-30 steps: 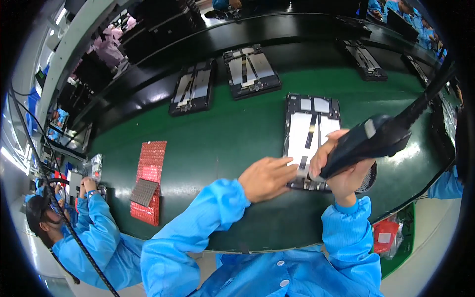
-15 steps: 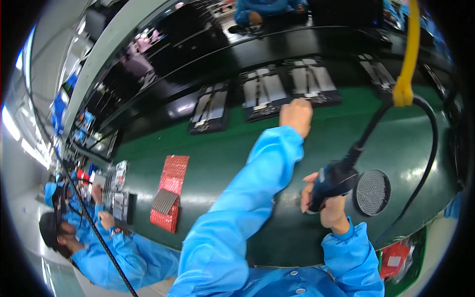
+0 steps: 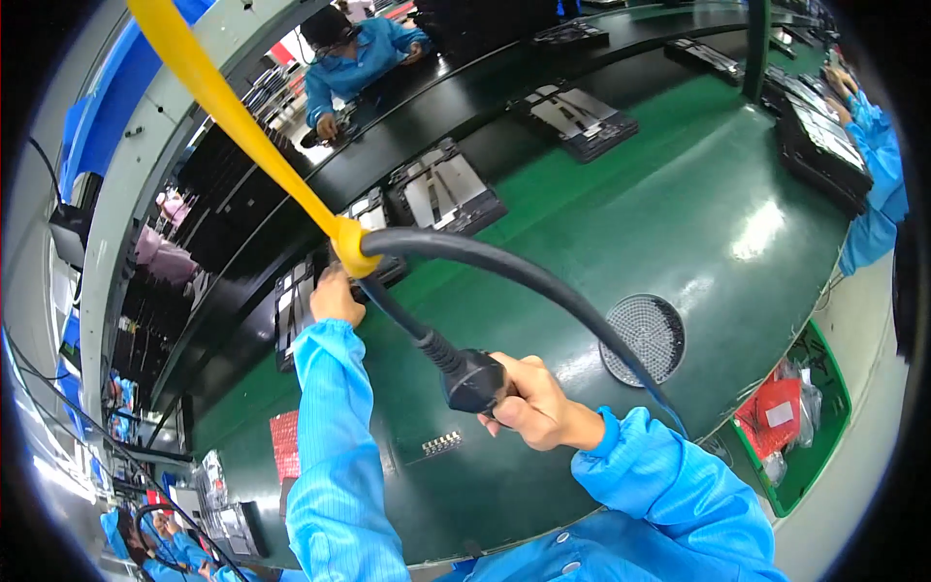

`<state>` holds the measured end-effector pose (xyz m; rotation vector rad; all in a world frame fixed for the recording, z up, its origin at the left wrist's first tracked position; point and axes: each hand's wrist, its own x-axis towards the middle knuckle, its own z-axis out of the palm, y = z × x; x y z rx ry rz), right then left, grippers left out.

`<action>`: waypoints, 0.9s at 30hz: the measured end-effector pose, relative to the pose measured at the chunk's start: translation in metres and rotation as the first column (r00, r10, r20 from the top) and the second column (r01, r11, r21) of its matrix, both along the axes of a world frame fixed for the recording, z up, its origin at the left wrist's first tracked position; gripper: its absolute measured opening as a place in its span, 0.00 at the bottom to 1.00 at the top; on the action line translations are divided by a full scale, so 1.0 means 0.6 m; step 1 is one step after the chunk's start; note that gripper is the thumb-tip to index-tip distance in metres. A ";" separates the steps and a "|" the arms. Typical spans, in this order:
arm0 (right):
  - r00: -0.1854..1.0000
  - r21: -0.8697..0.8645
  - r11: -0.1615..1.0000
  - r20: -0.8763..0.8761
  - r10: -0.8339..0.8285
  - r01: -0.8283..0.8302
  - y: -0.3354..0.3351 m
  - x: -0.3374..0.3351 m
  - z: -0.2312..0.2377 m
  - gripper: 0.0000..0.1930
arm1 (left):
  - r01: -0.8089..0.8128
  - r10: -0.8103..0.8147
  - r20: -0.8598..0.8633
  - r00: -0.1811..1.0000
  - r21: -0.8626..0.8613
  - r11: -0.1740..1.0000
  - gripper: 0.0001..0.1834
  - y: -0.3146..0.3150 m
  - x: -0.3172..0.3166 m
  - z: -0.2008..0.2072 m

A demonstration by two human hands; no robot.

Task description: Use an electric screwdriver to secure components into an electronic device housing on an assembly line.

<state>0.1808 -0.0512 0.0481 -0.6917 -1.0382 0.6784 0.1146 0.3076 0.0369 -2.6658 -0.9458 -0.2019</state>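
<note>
My right hand [image 3: 531, 405] is closed around a black corded hand tool [image 3: 473, 380], held over the green worktop. The tool's tip is hidden. From its top a thick black cable [image 3: 504, 260] loops through the knotted end of a yellow strap [image 3: 242, 126]. Farther left, my left hand [image 3: 337, 297] is curled at the edge of a flat black device housing with silver panels [image 3: 293, 308], the leftmost in a row. Its fingertips are out of sight, so what they grip cannot be made out. A similar housing [image 3: 448, 192] lies farther right along the row.
A round gridded dish [image 3: 643, 339] sits right of the tool. A strip of small metal pieces [image 3: 441, 444] and red bubble wrap [image 3: 284, 442] lie nearer. A green bin [image 3: 836, 388] stands at right, stacked housings [image 3: 824, 145] beyond. A person [image 3: 354, 60] works across the bench.
My view has turned. My left hand has moved left along the row, toward the leftmost housing. My right hand still holds the tool, now tilted differently. The metal strip has come into view.
</note>
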 end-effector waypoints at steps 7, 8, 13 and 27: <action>0.993 -0.043 0.993 0.053 -0.106 0.108 0.004 0.019 -0.008 0.25 | 0.229 -0.250 0.329 0.911 0.100 0.968 0.21 -0.040 0.006 0.069; 0.991 -0.042 0.992 0.066 -0.117 0.119 -0.001 0.022 -0.003 0.26 | 0.296 -0.342 0.357 0.869 0.179 0.938 0.18 -0.058 0.002 0.080; 0.989 -0.076 0.986 0.045 -0.144 0.147 -0.010 0.041 0.002 0.25 | 0.343 -0.378 0.697 0.609 0.197 0.918 0.13 -0.167 -0.077 0.104; 0.847 0.025 0.850 -0.101 -0.522 0.526 -0.090 0.174 0.021 0.38 | 0.725 -0.583 0.496 0.643 -0.148 0.673 0.22 -0.537 -0.217 -0.012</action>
